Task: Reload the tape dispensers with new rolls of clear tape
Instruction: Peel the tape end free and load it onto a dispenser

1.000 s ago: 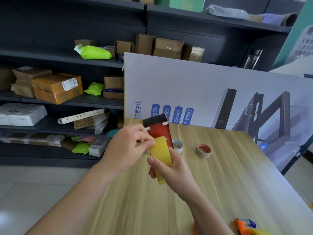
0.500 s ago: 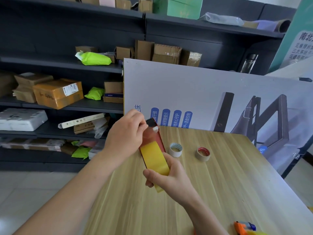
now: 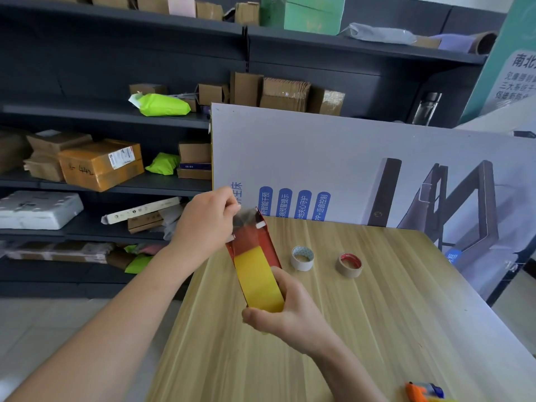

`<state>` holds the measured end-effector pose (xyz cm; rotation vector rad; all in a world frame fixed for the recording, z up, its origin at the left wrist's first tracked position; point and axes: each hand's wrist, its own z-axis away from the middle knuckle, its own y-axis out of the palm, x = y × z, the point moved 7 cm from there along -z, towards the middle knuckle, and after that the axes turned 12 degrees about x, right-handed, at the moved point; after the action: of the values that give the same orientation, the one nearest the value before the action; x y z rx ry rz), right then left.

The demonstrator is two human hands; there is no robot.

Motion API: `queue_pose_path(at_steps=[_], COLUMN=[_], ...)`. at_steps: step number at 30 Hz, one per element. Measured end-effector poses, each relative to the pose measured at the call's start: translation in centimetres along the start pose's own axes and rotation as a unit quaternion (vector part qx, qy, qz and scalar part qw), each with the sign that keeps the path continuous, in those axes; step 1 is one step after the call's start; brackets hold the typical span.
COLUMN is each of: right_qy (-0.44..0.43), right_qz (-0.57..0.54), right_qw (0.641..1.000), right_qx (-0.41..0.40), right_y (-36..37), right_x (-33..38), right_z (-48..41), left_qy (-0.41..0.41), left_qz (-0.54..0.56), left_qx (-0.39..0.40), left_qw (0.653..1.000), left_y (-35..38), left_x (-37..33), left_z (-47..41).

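The right hand grips the red dispenser, the left hand pinches the tape end, apparently threading it; next it needs drawing taut over the tip.

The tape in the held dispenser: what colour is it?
The tape is yellow; the head view shows it best.

Desk: pale wood-grain laminate, smooth, low sheen. Red flat-sided tape dispenser: smooth satin finish; metal or plastic not resolved. Wide yellow tape roll in it: smooth, near-matt face. Clear tape strip at its top: thin translucent film, faint glare. Small white-cored tape roll and tan red-cored tape roll: cores look like paper, windings smooth. White printed board: matt. Brown parcel box: cardboard, glossy wrap. Lime-green mailer bag: slick plastic.
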<state>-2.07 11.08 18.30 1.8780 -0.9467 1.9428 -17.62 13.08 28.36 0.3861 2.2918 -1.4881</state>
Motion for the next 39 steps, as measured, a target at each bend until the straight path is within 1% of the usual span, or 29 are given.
queue_pose_path(at_steps=[2, 4, 5, 8, 10, 12, 14, 20, 22, 25, 29, 32, 35, 37, 39], right_qy=[0.016, 0.032, 0.045, 0.125, 0.150, 0.154, 0.158, 0.169, 0.165, 0.153, 0.156, 0.154, 0.130, 0.123, 0.128], right_qz=[-0.004, -0.045, -0.073, -0.123, -0.148, -0.145, -0.129, -0.166, -0.170, -0.146, -0.183, -0.170, -0.155, -0.150, -0.173], right_qw=[1.000, 0.998, 0.996, 0.984, 0.977, 0.977, 0.979, 0.970, 0.970, 0.977, 0.969, 0.971, 0.978, 0.980, 0.975], right_qx=[0.016, 0.024, 0.019, -0.031, -0.021, 0.005, 0.013, -0.053, -0.046, -0.029, -0.059, -0.074, -0.044, -0.040, -0.051], right_y=[0.1, 0.1, 0.1, -0.4, -0.2, 0.3, 0.4, 0.0, -0.1, -0.1, -0.3, -0.6, -0.3, -0.5, -0.6], right_x=[-0.2, -0.1, -0.1, -1.0, -1.7, -2.3, -2.9, -3.1, -3.2, -3.4, -3.4, -3.0, -2.8, -2.7, -2.5], right_z=[-0.1, -0.3, -0.4, -0.4, -0.6, -0.8, -0.9, -1.2, -1.2, -1.6, -1.8, -1.6, -1.7, -1.7, -1.7], left_qy=[-0.005, -0.013, -0.015, -0.027, -0.044, -0.061, -0.078, -0.099, -0.111, -0.122, -0.115, -0.101, -0.102, -0.097, -0.086], left_qz=[0.002, 0.012, 0.018, 0.043, 0.060, 0.089, 0.110, 0.157, 0.188, 0.243, 0.270, 0.235, 0.202, 0.203, 0.213], left_qx=[0.008, 0.012, 0.013, 0.026, 0.036, 0.037, 0.045, 0.101, 0.110, 0.123, 0.134, 0.113, 0.052, 0.023, 0.018], left_qw=[1.000, 1.000, 1.000, 0.998, 0.997, 0.993, 0.990, 0.977, 0.970, 0.954, 0.947, 0.960, 0.973, 0.974, 0.973], left_y=[0.0, -0.1, -0.1, 0.3, 0.6, 0.5, 0.4, 1.0, 1.0, 1.0, 1.2, 0.8, -0.2, -0.7, -0.8], left_x=[0.1, 0.2, 0.2, 0.2, 0.6, 1.2, 1.6, 1.5, 2.0, 2.3, 2.1, 2.3, 2.9, 2.9, 2.7], left_z=[-0.1, -0.3, -0.3, -0.4, -0.5, -0.8, -1.0, -1.7, -2.0, -2.4, -3.0, -3.5, -3.8, -3.9, -4.0])
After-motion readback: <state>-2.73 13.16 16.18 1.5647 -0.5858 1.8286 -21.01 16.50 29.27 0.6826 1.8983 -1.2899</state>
